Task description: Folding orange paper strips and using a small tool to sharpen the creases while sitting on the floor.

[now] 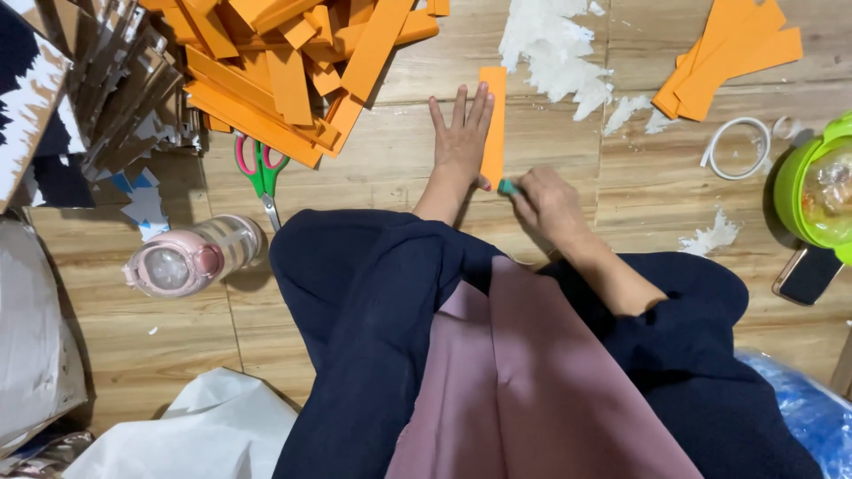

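Observation:
My left hand [461,133] lies flat on the wooden floor with fingers spread, pressing along the left edge of an orange paper strip [493,124]. The strip lies lengthwise, running away from me. My right hand [546,200] is closed around a small teal object [508,187], whose tip touches the near end of the strip. I cannot tell what the teal object is. My legs in dark blue and pink cloth fill the bottom of the view.
A big heap of orange strips [284,62] lies far left, a smaller stack [723,58] far right. Green-and-pink scissors [260,173], a pink bottle [191,257], white paper scraps [550,49], a tape ring [737,146], a green container [812,191] and a phone [806,275] surround me.

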